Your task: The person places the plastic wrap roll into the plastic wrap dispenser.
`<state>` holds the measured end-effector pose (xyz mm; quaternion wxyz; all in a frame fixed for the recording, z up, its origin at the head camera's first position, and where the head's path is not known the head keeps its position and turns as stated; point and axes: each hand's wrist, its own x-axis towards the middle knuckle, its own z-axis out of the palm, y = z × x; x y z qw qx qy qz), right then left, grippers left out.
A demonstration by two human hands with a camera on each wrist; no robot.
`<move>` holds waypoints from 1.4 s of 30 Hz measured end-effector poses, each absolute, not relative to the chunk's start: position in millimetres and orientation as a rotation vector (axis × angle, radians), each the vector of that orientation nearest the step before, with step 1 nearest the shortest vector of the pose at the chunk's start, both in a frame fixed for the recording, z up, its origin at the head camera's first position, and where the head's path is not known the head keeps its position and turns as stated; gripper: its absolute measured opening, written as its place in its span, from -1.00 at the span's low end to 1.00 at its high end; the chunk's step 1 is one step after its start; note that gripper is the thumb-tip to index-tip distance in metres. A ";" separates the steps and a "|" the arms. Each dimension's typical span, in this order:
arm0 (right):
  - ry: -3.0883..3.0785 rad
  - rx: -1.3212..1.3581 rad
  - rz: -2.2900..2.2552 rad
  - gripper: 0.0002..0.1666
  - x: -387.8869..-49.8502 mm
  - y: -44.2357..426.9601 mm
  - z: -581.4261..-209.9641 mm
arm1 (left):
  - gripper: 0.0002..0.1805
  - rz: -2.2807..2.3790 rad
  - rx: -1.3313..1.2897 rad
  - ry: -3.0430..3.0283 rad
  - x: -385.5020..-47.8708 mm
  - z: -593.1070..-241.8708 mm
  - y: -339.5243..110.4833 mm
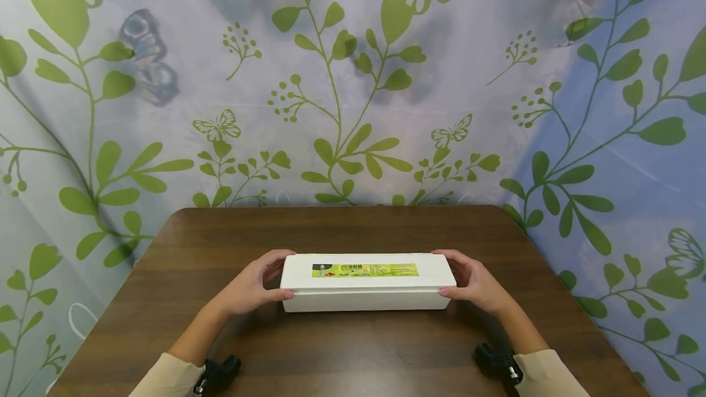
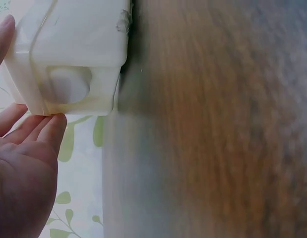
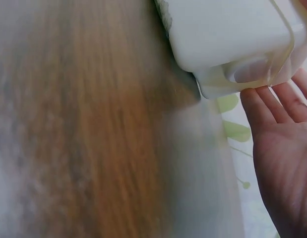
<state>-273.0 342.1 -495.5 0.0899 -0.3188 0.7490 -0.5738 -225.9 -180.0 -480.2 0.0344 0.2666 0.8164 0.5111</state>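
Note:
A long white cling film box (image 1: 364, 299) with a yellow-green label (image 1: 364, 270) lies crosswise in the middle of the table, on or just above the top. My left hand (image 1: 255, 284) grips its left end, thumb at the front and fingers round the back. At the right end, my right hand (image 1: 478, 283) holds it the same way. The left wrist view shows the box end (image 2: 101, 94) with a round white roll end (image 2: 69, 85) in its opening. A similar opening shows at the box's other end (image 3: 217, 74) in the right wrist view.
The brown wooden table (image 1: 353, 360) has rounded far corners. Behind it hangs a curtain (image 1: 353, 109) printed with green leaves and butterflies. Black wrist straps (image 1: 219, 372) sit at both sleeve cuffs.

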 end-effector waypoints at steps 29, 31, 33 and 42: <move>2.165 -0.925 -1.791 -0.14 -277.1 338.6 -503.5 | -0.18 1.733 0.764 2.339 -230.0 -485.8 -182.1; 2.159 -0.934 -1.797 -0.14 -277.7 337.8 -503.9 | -0.18 1.734 0.756 2.339 -229.9 -484.8 -182.4; 2.156 -0.936 -1.800 -0.14 -278.2 337.4 -504.2 | -0.18 1.733 0.744 2.340 -229.8 -483.9 -182.5; 2.139 -0.903 -1.801 -0.14 -279.8 339.3 -504.0 | -0.19 1.714 0.758 2.348 -228.2 -484.2 -182.1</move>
